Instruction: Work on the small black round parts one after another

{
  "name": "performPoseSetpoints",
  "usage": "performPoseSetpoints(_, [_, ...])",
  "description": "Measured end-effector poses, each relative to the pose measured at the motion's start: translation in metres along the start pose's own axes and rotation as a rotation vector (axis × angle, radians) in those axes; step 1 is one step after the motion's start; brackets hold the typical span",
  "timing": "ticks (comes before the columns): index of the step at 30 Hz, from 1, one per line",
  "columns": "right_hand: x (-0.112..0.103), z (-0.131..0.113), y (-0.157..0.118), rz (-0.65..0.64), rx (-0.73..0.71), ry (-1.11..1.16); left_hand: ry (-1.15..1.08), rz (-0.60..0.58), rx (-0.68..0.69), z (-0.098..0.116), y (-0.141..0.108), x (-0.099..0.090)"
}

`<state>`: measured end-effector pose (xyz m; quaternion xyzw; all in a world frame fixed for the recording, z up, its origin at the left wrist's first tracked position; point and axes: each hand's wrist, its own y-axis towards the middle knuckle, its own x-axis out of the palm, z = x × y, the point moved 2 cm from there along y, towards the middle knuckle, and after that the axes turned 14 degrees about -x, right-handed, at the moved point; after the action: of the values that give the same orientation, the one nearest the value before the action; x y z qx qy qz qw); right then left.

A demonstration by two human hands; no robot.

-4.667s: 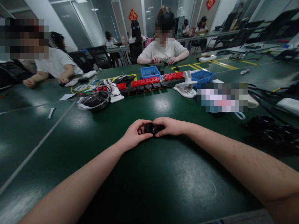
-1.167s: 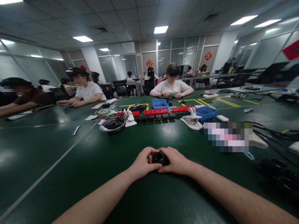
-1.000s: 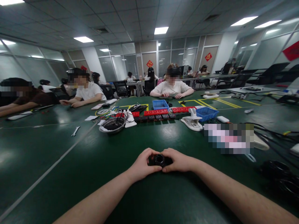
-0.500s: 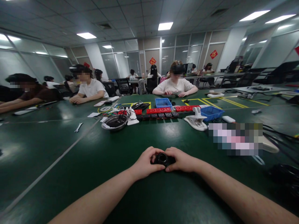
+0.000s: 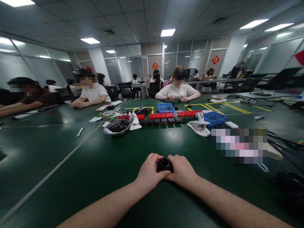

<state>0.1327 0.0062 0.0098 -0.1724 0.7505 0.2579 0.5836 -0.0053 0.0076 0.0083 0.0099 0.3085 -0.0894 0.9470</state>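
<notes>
A small black part with a round hollow opening [image 5: 165,163] is between my two hands, low over the green table [image 5: 106,164]. My left hand [image 5: 150,171] curls round its left side, thumb along the near edge. From the other side my right hand [image 5: 182,169] grips it, the fingers folded behind and the thumb tips close together in front. The opening faces up toward me. The palms and fingers cover much of the part, so its full shape is hidden.
Ahead lie red and black socket strips [image 5: 161,115], a metal bowl [image 5: 116,134] with dark items, a white clip stand [image 5: 199,126] and blue trays [image 5: 215,118]. A wrench [image 5: 80,132] lies left, black cables [image 5: 288,183] right. People sit across the table.
My right hand has rotated around the black part, turning its back more toward me and covering the part's right side. The view has tilted up slightly.
</notes>
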Motion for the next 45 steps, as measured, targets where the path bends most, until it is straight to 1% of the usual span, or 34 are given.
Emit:
performPoseSetpoints(2, [-0.002,0.001,0.0,0.019,-0.033,0.025,-0.01,-0.051,0.012,-0.001,0.002,-0.001])
performPoseSetpoints(5, [-0.005,0.006,0.0,0.021,-0.151,0.158,-0.046,-0.184,0.057,-0.003,0.007,-0.004])
performPoseSetpoints(8, [-0.009,0.014,0.002,-0.074,-0.24,0.325,-0.067,-0.285,0.105,-0.004,0.01,-0.006])
performPoseSetpoints(11, [-0.011,0.022,0.003,-0.153,-0.302,0.426,-0.079,-0.339,0.112,-0.003,0.01,-0.008])
performPoseSetpoints(15, [-0.013,0.026,0.004,-0.17,-0.353,0.48,-0.064,-0.342,0.107,-0.002,0.009,-0.009])
performPoseSetpoints(20, [-0.015,0.027,0.005,-0.193,-0.366,0.513,-0.033,-0.329,0.107,-0.001,0.01,-0.009])
performPoseSetpoints(24, [-0.012,0.029,0.005,-0.177,-0.342,0.519,-0.028,-0.327,0.098,0.0,0.01,-0.009])
performPoseSetpoints(26, [-0.008,0.029,0.005,-0.159,-0.296,0.507,-0.04,-0.322,0.087,0.0,0.009,-0.008])
performPoseSetpoints(28, [-0.004,0.027,0.005,-0.136,-0.22,0.448,-0.064,-0.293,0.049,-0.001,0.008,-0.006])
performPoseSetpoints(31, [-0.001,0.018,0.005,-0.074,-0.129,0.25,-0.082,-0.205,-0.025,-0.001,0.005,-0.002])
performPoseSetpoints(34, [0.001,0.008,0.004,-0.03,-0.088,0.065,-0.038,-0.104,-0.047,0.0,0.003,0.0])
performPoseSetpoints(36, [0.001,0.004,0.002,-0.037,-0.07,0.017,-0.018,-0.073,-0.039,0.0,0.003,0.0])
performPoseSetpoints(38, [-0.001,0.004,0.001,-0.044,-0.073,0.021,-0.025,-0.108,-0.024,0.0,0.005,0.0])
performPoseSetpoints(40, [-0.005,0.006,0.001,-0.051,-0.114,0.068,-0.046,-0.19,-0.002,-0.001,0.007,-0.002])
performPoseSetpoints(43, [-0.014,0.011,0.0,-0.11,-0.231,0.197,-0.072,-0.296,0.035,-0.002,0.01,-0.005])
performPoseSetpoints(45, [-0.019,0.014,0.0,-0.17,-0.295,0.281,-0.075,-0.323,0.051,-0.002,0.011,-0.007])
